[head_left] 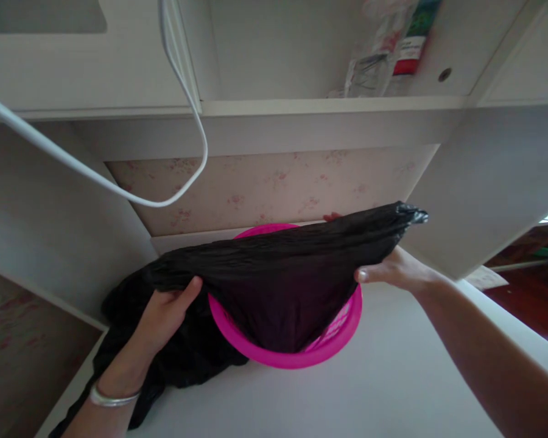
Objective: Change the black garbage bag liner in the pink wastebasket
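A black plastic bag is stretched sideways between my two hands over a pink basket. Its middle sags inside the basket's rim. My left hand, with a silver bangle at the wrist, grips the bag at the left, thumb on top. On the right, my right hand pinches the bag, and its other fingers are mostly hidden behind the plastic. More black plastic lies bunched on the white surface, left of the basket and under my left forearm. Through the rim's right side, the basket's lattice wall shows.
A white cable loops down at the upper left. Above stands a white shelf holding a clear plastic package and a red and green package. Flower-patterned wallpaper lies behind. White panels flank both sides.
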A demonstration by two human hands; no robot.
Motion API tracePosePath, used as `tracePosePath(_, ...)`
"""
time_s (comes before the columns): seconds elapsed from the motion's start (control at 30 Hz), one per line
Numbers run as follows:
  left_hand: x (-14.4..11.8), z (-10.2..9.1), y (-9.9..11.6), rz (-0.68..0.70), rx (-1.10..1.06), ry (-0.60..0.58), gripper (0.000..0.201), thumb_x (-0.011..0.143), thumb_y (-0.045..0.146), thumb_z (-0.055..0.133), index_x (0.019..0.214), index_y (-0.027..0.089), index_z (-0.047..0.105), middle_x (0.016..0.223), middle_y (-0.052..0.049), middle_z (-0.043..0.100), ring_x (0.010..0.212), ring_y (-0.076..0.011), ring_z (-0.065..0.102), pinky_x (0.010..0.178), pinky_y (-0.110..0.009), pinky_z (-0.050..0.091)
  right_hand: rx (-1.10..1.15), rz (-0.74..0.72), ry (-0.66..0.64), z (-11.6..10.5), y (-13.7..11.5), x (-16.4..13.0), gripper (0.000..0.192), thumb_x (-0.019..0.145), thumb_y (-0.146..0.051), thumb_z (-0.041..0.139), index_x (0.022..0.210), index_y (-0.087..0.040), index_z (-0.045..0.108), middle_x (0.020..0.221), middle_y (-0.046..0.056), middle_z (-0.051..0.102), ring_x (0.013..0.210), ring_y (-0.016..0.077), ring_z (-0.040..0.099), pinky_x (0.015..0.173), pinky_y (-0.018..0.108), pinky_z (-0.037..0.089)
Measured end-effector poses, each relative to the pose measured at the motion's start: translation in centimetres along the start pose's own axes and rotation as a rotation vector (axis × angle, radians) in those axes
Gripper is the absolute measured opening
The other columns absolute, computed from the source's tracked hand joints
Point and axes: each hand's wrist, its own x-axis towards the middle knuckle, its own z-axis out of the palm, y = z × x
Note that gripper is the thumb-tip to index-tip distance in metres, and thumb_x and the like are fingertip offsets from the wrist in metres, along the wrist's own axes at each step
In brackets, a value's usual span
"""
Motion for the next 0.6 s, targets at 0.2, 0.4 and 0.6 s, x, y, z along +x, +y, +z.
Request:
tracePosePath(0.2,0.3,3.5,6.5,0.292,0.211,-0.195,0.027,0.077,0.046,0.079,0.070,0.021,0.073,0.073,-0.003,0.075,0.069,-0.0233,0.068,0.074,-0.038,0.061,-0.277,-0.106,-0.311,5.2,-3.4,4.8,0.104,0.061,-0.055,0.091,0.149,-0.023,0.048,0.153,0.013,0.052,0.141,0.0371,0.049,0.118,0.050,0.042)
tracePosePath(0.4,0.0,6.7,9.0,0.335,0.169,-0.275,0.025,0.090,0.042,0.067,0.099,0.021,0.074,0.092,-0.002,0.077,0.081,-0.0203,0.070,0.074,-0.029,0.057,-0.470,-0.239,-0.346,10.7,-4.8,7.4,0.090,0.059,-0.057,0.091,0.136,-0.022,0.062,0.145,0.012,0.060,0.133,0.0351,0.054,0.120,0.053,0.034)
tracePosePath(0.6,0.6,7.4,8.9,0.317,0.130,-0.198,0.034,0.096,0.050,0.058,0.093,0.020,0.074,0.085,-0.001,0.075,0.080,-0.0189,0.067,0.071,-0.027,0.052,-0.465,-0.172,-0.327,11.3,-4.5,7.2,0.032,0.087,-0.046,0.073,0.106,-0.019,0.076,0.104,0.006,0.078,0.094,0.0217,0.071,0.088,0.032,0.054)
